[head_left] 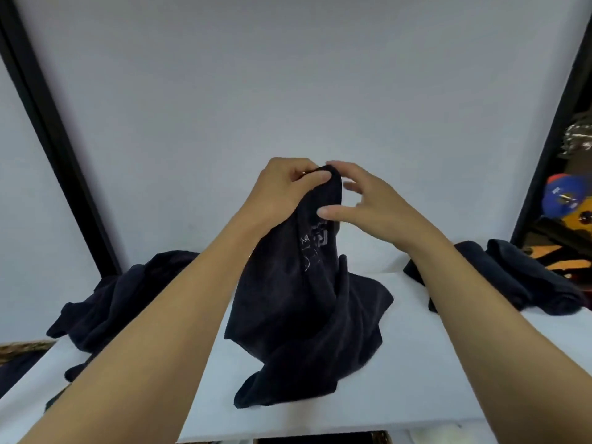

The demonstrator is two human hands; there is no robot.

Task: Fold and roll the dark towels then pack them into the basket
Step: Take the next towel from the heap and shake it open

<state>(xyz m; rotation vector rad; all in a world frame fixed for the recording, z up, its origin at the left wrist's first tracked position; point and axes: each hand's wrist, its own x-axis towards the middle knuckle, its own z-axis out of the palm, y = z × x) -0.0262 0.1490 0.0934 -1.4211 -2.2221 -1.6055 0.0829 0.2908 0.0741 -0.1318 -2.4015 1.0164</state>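
One dark navy terry towel (304,309) is held up over the middle of the white table top (432,363). Its upper edge is pinched between the thumb and curled fingers of the left hand (285,190), and its lower folds lie crumpled on the surface, reaching toward the front edge. Nothing is gripped by the right hand (368,203): its fingers are spread and loose, and only the thumb tip is laid against the cloth just below the pinch, above a pale printed marking (315,245).

The weight is carried by a single small pinch, so a slip is judged the chief risk, and the cloth would drop back into a heap. No clean corner can be seen in either hand. If the second grip is taken on a bunched fold instead of a corner, a skewed fold and a loose roll are likely. The trailing hem may also be dragged on the table, or slide over the front edge.

A crumpled dark towel heap (121,299) lies at the left edge and a second dark towel bundle (519,277) at the far right corner. Either could be caught if the towel is spread wide. A brown woven strip (22,347) past the left edge may be the basket, though this cannot be told.
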